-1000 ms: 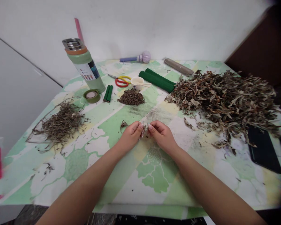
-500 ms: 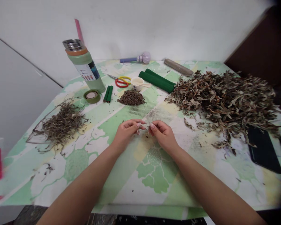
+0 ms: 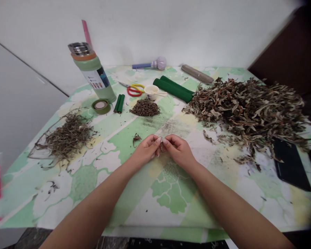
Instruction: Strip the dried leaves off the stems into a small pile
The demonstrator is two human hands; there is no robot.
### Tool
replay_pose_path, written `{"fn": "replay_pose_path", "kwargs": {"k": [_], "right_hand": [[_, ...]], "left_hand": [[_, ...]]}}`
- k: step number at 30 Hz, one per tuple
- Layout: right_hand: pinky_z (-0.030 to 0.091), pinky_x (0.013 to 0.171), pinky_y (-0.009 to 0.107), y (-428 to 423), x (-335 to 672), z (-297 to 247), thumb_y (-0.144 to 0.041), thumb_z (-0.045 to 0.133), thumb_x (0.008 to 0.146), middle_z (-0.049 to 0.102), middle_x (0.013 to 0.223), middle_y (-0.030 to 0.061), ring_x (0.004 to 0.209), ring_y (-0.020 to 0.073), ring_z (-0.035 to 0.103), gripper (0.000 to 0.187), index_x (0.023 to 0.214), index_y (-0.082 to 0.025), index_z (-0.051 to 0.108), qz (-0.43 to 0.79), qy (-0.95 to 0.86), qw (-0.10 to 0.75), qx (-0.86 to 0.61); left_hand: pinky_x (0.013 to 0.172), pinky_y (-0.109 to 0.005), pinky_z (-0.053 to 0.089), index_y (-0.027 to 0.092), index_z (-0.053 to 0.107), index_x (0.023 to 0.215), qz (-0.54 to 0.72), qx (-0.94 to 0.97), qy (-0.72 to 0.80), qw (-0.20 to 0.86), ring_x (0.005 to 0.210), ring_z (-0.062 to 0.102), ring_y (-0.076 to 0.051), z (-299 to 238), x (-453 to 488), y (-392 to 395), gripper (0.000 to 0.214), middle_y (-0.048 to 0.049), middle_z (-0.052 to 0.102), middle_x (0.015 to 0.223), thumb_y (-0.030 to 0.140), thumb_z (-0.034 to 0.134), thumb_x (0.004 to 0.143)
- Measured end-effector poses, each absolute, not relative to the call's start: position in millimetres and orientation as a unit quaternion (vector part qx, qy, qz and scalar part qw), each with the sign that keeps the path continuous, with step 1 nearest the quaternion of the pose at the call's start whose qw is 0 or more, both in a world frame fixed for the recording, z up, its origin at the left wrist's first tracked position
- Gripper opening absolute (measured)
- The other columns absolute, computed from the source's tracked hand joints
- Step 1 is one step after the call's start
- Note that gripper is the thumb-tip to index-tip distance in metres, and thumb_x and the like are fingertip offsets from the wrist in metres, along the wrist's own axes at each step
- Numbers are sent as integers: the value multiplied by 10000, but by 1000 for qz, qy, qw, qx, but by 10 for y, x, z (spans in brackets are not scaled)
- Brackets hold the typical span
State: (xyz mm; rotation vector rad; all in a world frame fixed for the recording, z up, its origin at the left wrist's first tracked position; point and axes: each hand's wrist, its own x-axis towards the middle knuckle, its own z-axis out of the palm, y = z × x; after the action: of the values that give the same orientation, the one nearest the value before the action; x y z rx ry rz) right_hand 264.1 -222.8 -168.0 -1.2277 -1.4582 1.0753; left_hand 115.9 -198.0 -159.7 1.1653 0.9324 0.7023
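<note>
Leaf scrap (image 3: 161,139) is smack between the two grips, pinched thumb-to-finger by the left hand (image 3: 146,148) and right hand (image 3: 180,149), pretty much tip-to-tip over the bench (image 3: 145,204).

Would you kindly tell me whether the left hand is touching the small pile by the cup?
Apart: in the head view, dusty tablecloth shows between the left hand and the small pile.
</note>
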Motion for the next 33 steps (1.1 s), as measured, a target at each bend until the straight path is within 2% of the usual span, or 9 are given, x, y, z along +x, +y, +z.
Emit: {"fn": "replay_pose_path", "kwargs": {"k": [4, 16, 19, 22, 25, 33], "right_hand": [[421, 628, 239, -2229, 2634, -1687, -369, 482, 874, 599, 697, 11, 660, 121, 543, 232, 775, -175, 559, 439, -609, 439, -493], [390, 567, 220, -2221, 2645, -1666, -380, 464, 883, 514, 608, -23, 576, 101, 485, 266, 703, -188, 500, 429, -572, 486, -504], [391, 561, 220, -2218, 2645, -1670, -389, 460, 886, 523, 637, -22, 575, 96, 486, 242, 764, -189, 517, 453, -558, 498, -485], [407, 579, 227, -2223, 2638, -1687, -387, 530, 848, 550, 685, -12, 612, 103, 512, 201, 851, -187, 541, 479, -560, 492, -464], [415, 604, 238, -2229, 2632, -1700, -365, 576, 819, 553, 682, -7, 634, 111, 515, 187, 813, -181, 543, 468, -571, 484, -470], [410, 598, 235, -2238, 2635, -1683, -366, 536, 841, 542, 673, -9, 626, 106, 504, 196, 783, -179, 540, 459, -567, 490, -477]], "left_hand": [[412, -182, 241, 167, 455, 757, 324, 557, 404, 649, 421, 355, -40, -1624, 1165, -1989, 346, 62, 472, 522, 504, 520, 802], [441, -200, 252, 170, 452, 762, 355, 574, 401, 619, 433, 354, -45, -1628, 1136, -1969, 322, 66, 469, 538, 479, 486, 843], [439, -198, 256, 172, 445, 750, 362, 570, 405, 617, 430, 360, -44, -1633, 1135, -1965, 332, 69, 469, 527, 488, 501, 833], [430, -198, 254, 175, 433, 732, 361, 563, 404, 624, 419, 359, -43, -1636, 1139, -1969, 349, 71, 473, 514, 502, 521, 815], [421, -197, 247, 176, 428, 724, 357, 558, 401, 633, 408, 357, -42, -1637, 1146, -1973, 362, 74, 470, 502, 516, 530, 801], [407, -195, 228, 173, 442, 723, 342, 547, 410, 645, 392, 347, -39, -1573, 1161, -1980, 351, 72, 470, 490, 506, 523, 801]]}}
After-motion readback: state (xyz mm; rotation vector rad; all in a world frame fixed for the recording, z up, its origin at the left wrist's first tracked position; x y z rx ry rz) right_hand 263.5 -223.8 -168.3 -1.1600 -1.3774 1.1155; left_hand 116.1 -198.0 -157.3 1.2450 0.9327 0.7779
